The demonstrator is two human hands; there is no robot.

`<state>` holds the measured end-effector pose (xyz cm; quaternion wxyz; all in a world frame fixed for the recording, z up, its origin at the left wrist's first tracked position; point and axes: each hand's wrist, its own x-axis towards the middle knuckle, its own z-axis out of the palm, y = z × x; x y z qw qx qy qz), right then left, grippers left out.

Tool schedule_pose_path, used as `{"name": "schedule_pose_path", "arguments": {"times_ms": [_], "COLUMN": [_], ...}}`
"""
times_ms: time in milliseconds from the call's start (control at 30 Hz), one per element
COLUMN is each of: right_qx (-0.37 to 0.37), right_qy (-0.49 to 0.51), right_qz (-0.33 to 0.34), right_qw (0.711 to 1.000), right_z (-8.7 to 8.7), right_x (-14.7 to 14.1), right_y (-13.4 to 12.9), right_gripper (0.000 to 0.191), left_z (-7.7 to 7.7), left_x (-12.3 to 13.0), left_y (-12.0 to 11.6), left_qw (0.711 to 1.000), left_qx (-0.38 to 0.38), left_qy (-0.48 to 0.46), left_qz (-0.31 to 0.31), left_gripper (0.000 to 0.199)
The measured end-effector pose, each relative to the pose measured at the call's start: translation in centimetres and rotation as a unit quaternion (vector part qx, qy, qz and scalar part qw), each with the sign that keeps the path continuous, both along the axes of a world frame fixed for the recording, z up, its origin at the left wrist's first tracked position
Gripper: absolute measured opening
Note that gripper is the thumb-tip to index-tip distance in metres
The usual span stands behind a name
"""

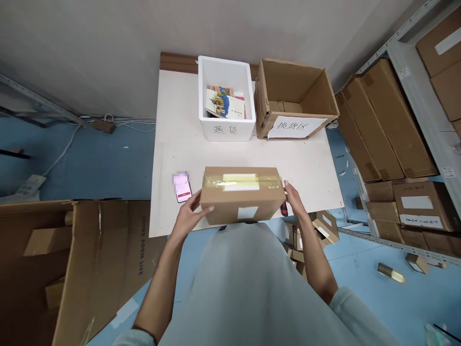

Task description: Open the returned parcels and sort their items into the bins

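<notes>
A taped cardboard box (223,204) is in front of me at the near edge of the white table, with yellow-edged labels under clear tape on top and a white label on its near side. My left hand (189,214) grips its left end, thumb on the near face. At the right end, my right hand (293,196) holds the box, its fingers partly hidden behind the corner. Close to my right hand lies a red and black tool (284,209), mostly covered by the box. A phone (183,188) with a lit screen rests left of the box.
At the back of the table (176,115) stand a white bin (226,132) holding books and an open cardboard carton (295,108) with a paper sign. Shelves with boxes (387,120) rise on the right. A large open carton (108,250) stands at left; small boxes lie on the floor.
</notes>
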<state>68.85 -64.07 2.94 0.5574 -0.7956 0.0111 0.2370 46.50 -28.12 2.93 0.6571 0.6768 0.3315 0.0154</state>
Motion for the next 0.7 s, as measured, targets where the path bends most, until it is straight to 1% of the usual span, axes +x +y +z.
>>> {"name": "schedule_pose_path", "arguments": {"times_ms": [67,133,200,267,367,467,567,700], "right_qx": [0.048,0.073,0.076,0.064,0.048,0.042,0.048,0.053], "right_qy": [0.038,0.056,0.076,0.103,0.116,0.117,0.123,0.132], "right_qz": [0.002,0.025,0.053,0.075,0.079,0.06,0.051,0.051], "right_qw": [0.998,0.995,0.993,0.99,0.989,0.991,0.99,0.988], "right_z": [0.1,-0.7,-2.1,-3.9,-6.3,-7.7,-8.1,-7.7], "right_x": [1.7,3.0,3.6,3.4,2.2,0.8,-0.2,-1.3], "right_y": [1.1,2.0,2.7,3.0,3.0,2.9,2.6,2.0], "right_gripper": [0.086,0.084,0.079,0.075,0.073,0.078,0.082,0.085], "left_z": [-0.5,-1.5,-2.9,-4.6,-6.7,-8.0,-8.6,-8.6], "left_x": [2.8,5.4,7.3,8.1,7.9,6.9,5.8,4.0], "left_y": [0.6,1.0,1.1,0.9,0.4,-0.4,-1.6,-3.7], "left_qw": [1.0,1.0,1.0,0.998,0.995,0.994,0.99,0.987], "left_qx": [-0.003,0.001,-0.002,-0.005,0.004,0.008,-0.003,-0.018], "left_qy": [-0.014,-0.016,0.019,0.06,0.092,0.102,0.126,0.132], "left_qz": [0.013,0.017,0.018,0.022,0.036,0.047,0.066,0.087], "left_gripper": [0.092,0.086,0.085,0.083,0.075,0.07,0.07,0.073]}}
